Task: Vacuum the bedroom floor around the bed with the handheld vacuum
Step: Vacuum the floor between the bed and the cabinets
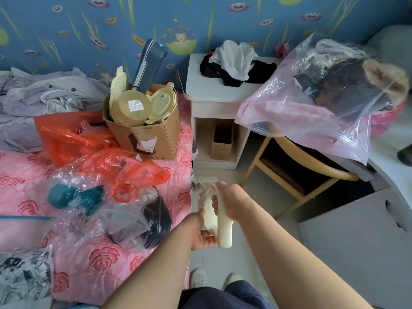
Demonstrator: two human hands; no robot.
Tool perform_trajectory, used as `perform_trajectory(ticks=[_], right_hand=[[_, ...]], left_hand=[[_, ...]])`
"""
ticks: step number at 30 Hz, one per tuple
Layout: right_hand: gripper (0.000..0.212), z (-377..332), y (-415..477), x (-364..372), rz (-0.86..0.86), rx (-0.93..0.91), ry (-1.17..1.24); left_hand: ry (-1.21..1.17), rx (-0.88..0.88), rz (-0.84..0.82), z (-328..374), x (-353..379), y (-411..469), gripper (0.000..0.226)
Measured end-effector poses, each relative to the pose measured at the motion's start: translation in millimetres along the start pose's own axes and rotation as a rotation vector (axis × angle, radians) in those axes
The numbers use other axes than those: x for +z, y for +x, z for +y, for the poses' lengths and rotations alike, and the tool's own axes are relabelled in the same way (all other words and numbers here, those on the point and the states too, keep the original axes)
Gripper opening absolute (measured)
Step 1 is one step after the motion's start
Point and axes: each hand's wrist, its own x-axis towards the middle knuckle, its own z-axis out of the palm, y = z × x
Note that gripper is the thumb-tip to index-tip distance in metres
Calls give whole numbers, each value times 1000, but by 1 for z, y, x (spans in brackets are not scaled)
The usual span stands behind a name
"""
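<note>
— Both hands are clamping the handheld vacuum (225, 233): right hand (231, 201) gripping the handle, left hand (200, 233) curling round its body.
— Where's it hanging?
— Over the floor (260, 197), just beside the bed (89, 253), nose pointing toward the nightstand (209, 94).

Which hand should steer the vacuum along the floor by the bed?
Right: the right hand grips the handheld vacuum around its handle, while the left hand only cups its body from the side.
</note>
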Motion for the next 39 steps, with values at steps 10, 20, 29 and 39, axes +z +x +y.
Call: perform_trajectory(ticks=[10,20,29,39], right_hand=[[19,18,-9,-6,-16,2,-15],[26,44,-18,-36,-48,-43,-37],[26,50,-13,-56,-28,-28,95],[23,18,8,-43,-5,-30,125]], left_hand=[[-47,-10,-35,-22,-1,-10,47],[-60,1,-27,-56,16,-22,42],[12,39,10,-59,31,-34,34],[141,71,32,-14,35,-20,32]])
